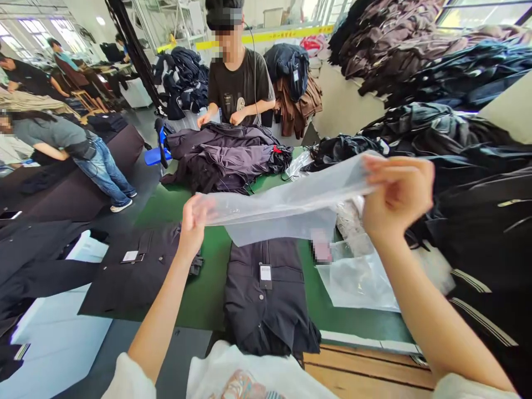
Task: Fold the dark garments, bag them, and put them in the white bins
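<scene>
A clear plastic bag (282,202) is stretched between my two hands above the table. My left hand (194,219) pinches one end of it. At the other end, higher up, my right hand (397,191) has its fingers closed on the plastic and is slightly blurred. Beneath the bag lies a folded black jacket (266,310) with a white-labelled hang tag (265,274), its far end partly covered by the hanging plastic. To the left is another folded dark garment (137,277), also tagged.
More clear bags (359,282) lie on the green table (208,299) at right. Dark garments (233,160) are heaped at the far end, where a co-worker (239,77) stands. Large piles of clothes (469,221) crowd the right side. Another person (62,138) bends over at left.
</scene>
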`<state>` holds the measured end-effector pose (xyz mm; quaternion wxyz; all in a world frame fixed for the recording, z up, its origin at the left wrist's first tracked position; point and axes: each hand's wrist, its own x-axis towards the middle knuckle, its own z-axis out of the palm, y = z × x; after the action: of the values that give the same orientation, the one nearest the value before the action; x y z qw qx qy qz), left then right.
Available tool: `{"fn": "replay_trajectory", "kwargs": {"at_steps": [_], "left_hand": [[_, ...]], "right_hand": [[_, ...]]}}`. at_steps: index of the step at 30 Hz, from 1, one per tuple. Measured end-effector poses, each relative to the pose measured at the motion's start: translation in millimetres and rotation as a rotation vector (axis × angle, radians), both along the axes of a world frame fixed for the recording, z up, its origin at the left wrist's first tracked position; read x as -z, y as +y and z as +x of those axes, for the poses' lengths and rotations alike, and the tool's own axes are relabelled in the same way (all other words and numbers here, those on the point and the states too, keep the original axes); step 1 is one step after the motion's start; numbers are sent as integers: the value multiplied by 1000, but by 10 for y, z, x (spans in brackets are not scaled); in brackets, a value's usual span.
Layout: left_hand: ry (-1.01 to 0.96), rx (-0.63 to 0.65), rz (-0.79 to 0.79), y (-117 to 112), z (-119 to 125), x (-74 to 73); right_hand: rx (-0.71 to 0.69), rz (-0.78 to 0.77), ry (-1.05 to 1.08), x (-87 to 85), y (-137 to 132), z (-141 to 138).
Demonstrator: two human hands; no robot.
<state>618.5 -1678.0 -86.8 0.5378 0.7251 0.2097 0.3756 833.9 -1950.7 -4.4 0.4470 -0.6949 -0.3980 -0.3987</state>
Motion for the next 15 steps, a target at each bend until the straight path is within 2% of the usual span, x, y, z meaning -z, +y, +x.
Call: {"fn": "replay_trajectory", "kwargs": {"at_steps": [1, 3, 5, 8, 11, 13, 15], "left_hand": [[-88, -55, 134, -13, 41, 73], [-138, -129, 292, -24, 98, 347], [-63, -119, 256, -7, 161, 767], [173, 1, -76, 59, 344, 1518], [451, 116, -385, 137, 627, 2176], [563, 162, -438, 191, 827, 2472], [598, 188, -411, 257, 1010, 2645]], "right_hand": [[25, 85, -70, 151, -107, -41], [63, 164, -158, 559, -282, -123], [100, 185, -49, 1076, -361, -177], [188, 240, 514, 1941, -286, -119], [65, 221, 1241, 2726, -96, 122], [-42, 193, 1520, 3112, 31, 326], [-97, 124, 1591, 3368, 141, 519]]}}
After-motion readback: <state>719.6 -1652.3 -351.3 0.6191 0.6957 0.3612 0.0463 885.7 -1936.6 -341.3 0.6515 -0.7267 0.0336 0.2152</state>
